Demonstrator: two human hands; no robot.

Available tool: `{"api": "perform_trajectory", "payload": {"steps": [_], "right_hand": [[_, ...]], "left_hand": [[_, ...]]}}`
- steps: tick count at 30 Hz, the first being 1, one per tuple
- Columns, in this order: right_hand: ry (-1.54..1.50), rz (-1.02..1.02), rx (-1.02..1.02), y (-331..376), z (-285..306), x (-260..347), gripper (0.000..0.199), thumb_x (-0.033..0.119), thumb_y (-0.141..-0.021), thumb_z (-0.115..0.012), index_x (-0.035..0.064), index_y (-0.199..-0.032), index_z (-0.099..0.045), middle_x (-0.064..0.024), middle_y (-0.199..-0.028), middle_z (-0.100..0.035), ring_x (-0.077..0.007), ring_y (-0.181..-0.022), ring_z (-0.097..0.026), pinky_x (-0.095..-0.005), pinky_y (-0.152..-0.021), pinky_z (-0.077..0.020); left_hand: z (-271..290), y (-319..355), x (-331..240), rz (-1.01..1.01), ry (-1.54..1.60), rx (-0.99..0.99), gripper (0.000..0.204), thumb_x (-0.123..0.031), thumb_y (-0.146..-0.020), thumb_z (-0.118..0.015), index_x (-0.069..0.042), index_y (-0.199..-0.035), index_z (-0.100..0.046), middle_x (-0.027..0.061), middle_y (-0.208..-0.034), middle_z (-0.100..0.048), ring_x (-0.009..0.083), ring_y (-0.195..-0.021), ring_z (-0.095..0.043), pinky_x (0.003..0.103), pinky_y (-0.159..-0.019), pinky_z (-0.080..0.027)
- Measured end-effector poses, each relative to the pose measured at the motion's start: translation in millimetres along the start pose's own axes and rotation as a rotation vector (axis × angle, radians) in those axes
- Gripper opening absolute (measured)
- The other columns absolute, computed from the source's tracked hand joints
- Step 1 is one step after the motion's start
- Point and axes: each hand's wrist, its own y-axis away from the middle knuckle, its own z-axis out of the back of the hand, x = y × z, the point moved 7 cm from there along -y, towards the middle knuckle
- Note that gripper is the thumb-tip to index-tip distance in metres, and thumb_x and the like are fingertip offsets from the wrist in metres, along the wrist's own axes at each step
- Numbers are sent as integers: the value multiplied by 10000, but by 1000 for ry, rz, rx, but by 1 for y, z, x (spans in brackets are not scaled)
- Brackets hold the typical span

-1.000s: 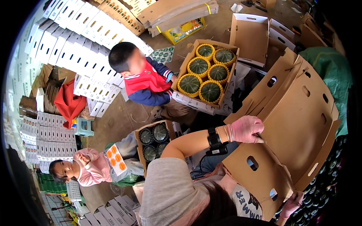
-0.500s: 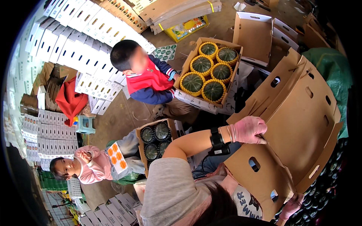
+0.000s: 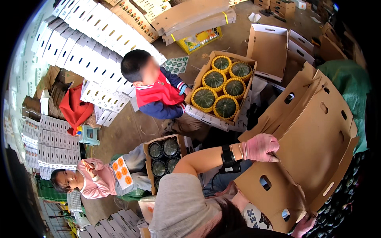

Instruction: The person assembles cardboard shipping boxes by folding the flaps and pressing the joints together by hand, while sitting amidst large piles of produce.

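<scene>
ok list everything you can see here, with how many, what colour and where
Open cardboard box: one, brown, right, held up between both hands.
Box of squashes: one, dark green squashes in yellow foam nets, upper centre on the floor.
Smaller box of squashes: one, dark green, centre, no yellow nets.
Empty open box: one, brown, top right.
White cartons: many, stacked, upper left.
Flat cardboard bundle: one, brown, top.
Red cloth: one, left.
Child in red vest: one, crouching by the netted squashes.
Child in pink: one, lower left.
Left hand: pink glove, gripping a box flap.
Right hand: pink glove, at the box's lower edge.
</scene>
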Motion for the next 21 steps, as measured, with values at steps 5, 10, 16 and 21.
{"api": "perform_trajectory", "payload": {"steps": [5,10,16,21], "right_hand": [[60,-66,19,1,5,-1,134,97,-986,-545,2,-891,-539,-119,-806,-508,-263,-718,-496,-354,-692,-454],[47,-35,51,-1,4,6,143,113,-1002,-538,19,-894,-539,-113,-789,-494,-251,-705,-473,-337,-685,-451],[39,-43,26,-1,3,6,157,123,-1006,-536,22,-886,-542,-109,-789,-495,-252,-711,-477,-338,-689,-452],[30,-30,24,-1,4,12,175,138,-1005,-545,16,-881,-534,-98,-774,-488,-249,-697,-470,-341,-679,-445]], "left_hand": [[0,1,0,-6,15,-8,373,-309,-681,-834,-77,-731,-545,88,-728,-580,319,-733,-600,407,-621,-487],[0,2,0,-9,-9,-12,374,-306,-679,-835,-77,-732,-544,84,-739,-590,319,-739,-602,408,-627,-489],[2,1,-1,-12,31,-23,374,-313,-683,-832,-80,-729,-544,79,-734,-586,318,-741,-601,405,-632,-489],[4,1,-3,-37,13,-37,386,-323,-695,-826,-78,-722,-529,82,-708,-546,317,-699,-575,408,-592,-462]]}}
